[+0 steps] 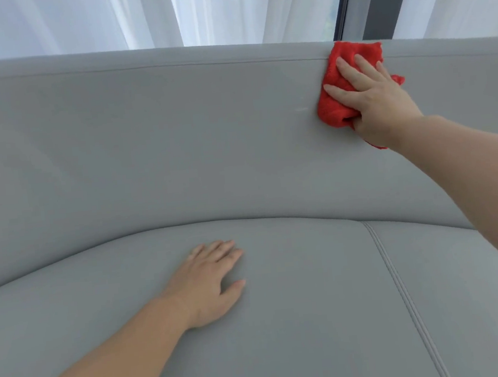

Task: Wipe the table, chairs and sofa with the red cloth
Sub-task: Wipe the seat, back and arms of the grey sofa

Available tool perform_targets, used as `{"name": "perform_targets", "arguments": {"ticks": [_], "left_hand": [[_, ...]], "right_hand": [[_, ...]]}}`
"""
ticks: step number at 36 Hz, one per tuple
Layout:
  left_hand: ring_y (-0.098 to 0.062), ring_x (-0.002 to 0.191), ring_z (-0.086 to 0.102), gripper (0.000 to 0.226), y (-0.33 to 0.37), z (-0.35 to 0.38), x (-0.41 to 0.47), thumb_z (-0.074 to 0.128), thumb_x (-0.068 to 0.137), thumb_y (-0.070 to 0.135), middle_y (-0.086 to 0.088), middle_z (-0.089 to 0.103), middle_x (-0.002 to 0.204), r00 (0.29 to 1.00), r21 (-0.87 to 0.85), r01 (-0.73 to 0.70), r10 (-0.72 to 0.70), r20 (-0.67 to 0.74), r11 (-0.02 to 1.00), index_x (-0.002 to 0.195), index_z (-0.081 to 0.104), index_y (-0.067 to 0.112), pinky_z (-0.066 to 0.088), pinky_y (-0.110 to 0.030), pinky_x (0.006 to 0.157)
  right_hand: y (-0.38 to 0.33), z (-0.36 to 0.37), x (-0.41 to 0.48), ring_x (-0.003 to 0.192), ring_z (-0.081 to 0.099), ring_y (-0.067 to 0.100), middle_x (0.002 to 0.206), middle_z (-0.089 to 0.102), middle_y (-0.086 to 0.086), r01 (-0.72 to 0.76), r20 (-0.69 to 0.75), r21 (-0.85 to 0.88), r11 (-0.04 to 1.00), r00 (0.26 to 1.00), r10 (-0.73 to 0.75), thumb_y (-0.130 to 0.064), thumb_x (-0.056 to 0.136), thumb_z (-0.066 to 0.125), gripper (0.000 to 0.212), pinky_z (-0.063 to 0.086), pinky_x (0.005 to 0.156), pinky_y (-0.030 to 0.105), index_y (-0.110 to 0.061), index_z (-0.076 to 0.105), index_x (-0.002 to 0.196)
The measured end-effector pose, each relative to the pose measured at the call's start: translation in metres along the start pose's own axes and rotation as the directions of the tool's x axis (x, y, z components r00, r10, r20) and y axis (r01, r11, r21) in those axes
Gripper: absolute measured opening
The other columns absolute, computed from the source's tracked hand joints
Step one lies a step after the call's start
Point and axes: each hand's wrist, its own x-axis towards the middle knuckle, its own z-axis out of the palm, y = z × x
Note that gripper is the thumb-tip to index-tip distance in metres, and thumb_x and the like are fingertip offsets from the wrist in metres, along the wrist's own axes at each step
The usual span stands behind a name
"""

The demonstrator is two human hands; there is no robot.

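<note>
A grey sofa [177, 152] with a curved backrest fills the view. The red cloth [335, 104] lies bunched against the upper right part of the backrest, reaching up to its top edge. My right hand [376, 100] presses flat on the cloth with its fingers spread and straight. My left hand [211, 283] rests palm down on the seat cushion at the lower middle, fingers straight and holding nothing. Part of the cloth is hidden under my right palm.
White sheer curtains [224, 8] hang behind the sofa, with a dark window frame [345, 2] at the upper right. A stitched seam [400, 289] runs down the seat cushion on the right. A faint pale mark [301, 109] shows on the backrest, left of the cloth.
</note>
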Motion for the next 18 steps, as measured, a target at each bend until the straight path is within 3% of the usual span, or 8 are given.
{"name": "perform_targets", "arguments": {"ticks": [5, 11, 14, 18], "left_hand": [[-0.004, 0.145, -0.004, 0.088, -0.008, 0.014, 0.002, -0.007, 0.068, 0.063, 0.015, 0.000, 0.159, 0.998, -0.037, 0.036, -0.037, -0.041, 0.999, 0.151, 0.007, 0.036, -0.009, -0.025, 0.114], [-0.004, 0.145, -0.003, 0.084, -0.011, 0.021, 0.002, -0.003, 0.071, 0.063, 0.015, 0.002, 0.158, 0.996, -0.072, 0.015, -0.021, -0.085, 0.997, 0.150, 0.009, 0.037, -0.010, -0.023, 0.113], [-0.004, 0.145, -0.002, 0.084, -0.013, 0.023, 0.004, -0.003, 0.071, 0.063, 0.016, 0.002, 0.158, 0.995, -0.076, 0.010, -0.018, -0.097, 0.997, 0.150, 0.010, 0.037, -0.008, -0.024, 0.114], [-0.003, 0.145, -0.004, 0.085, -0.013, 0.024, 0.003, -0.005, 0.070, 0.063, 0.017, -0.001, 0.158, 0.995, -0.058, 0.019, -0.024, -0.100, 0.998, 0.150, 0.007, 0.039, -0.009, -0.023, 0.113]], "right_hand": [[-0.003, 0.014, -0.004, 0.144, 0.016, 0.041, 0.157, 0.025, 0.011, -0.010, -0.116, 0.030, 1.000, 0.993, 0.014, 0.007, 0.073, 0.064, 0.072, 0.004, 0.115, 0.054, -0.018, 0.050, 0.140], [-0.012, 0.036, -0.013, 0.142, 0.020, 0.045, 0.154, 0.030, 0.015, -0.032, -0.254, 0.105, 0.994, 0.966, 0.058, 0.001, 0.076, 0.049, 0.066, 0.006, 0.114, 0.055, -0.015, 0.049, 0.140], [-0.018, 0.054, -0.024, 0.140, 0.022, 0.047, 0.153, 0.031, 0.016, -0.001, -0.251, 0.101, 0.995, 0.968, 0.026, -0.001, 0.077, 0.047, 0.064, 0.009, 0.113, 0.058, -0.013, 0.050, 0.139], [-0.028, 0.091, -0.053, 0.134, 0.031, 0.050, 0.148, 0.039, 0.020, 0.123, -0.150, -0.016, 0.992, 0.981, -0.124, -0.005, 0.074, 0.042, 0.061, 0.015, 0.108, 0.063, -0.012, 0.056, 0.133]]}}
